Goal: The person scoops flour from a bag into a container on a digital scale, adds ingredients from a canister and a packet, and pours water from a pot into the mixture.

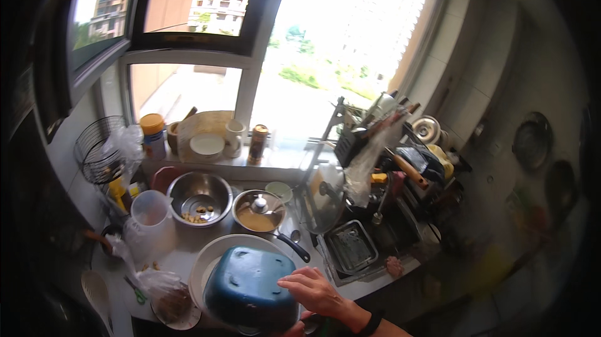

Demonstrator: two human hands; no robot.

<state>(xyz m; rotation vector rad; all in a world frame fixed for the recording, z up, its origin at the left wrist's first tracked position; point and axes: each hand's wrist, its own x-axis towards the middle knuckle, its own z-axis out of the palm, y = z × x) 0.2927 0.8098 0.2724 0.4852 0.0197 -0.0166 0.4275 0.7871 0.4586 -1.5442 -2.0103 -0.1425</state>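
A blue-green rounded basin [258,271] is tipped with its underside up, over a wide pale basin [203,262] that holds something whitish. My right hand [321,292], with a black band on the wrist, lies with straight fingers against the blue basin's base corner. Only part of my left hand [295,330] shows at the bottom edge, gripping the blue basin's near side. What is under the blue basin is hidden. Beside the pale basin, a plate [181,323] carries brown food partly covered by a plastic bag [157,280].
Behind stand a steel bowl [176,196] with food pieces, a lidded saucepan [259,210] and a translucent pitcher [150,208]. A sink [394,238] with a metal tray [352,247] lies right, below a crowded utensil rack [352,146]. A slotted spoon [94,287] lies left.
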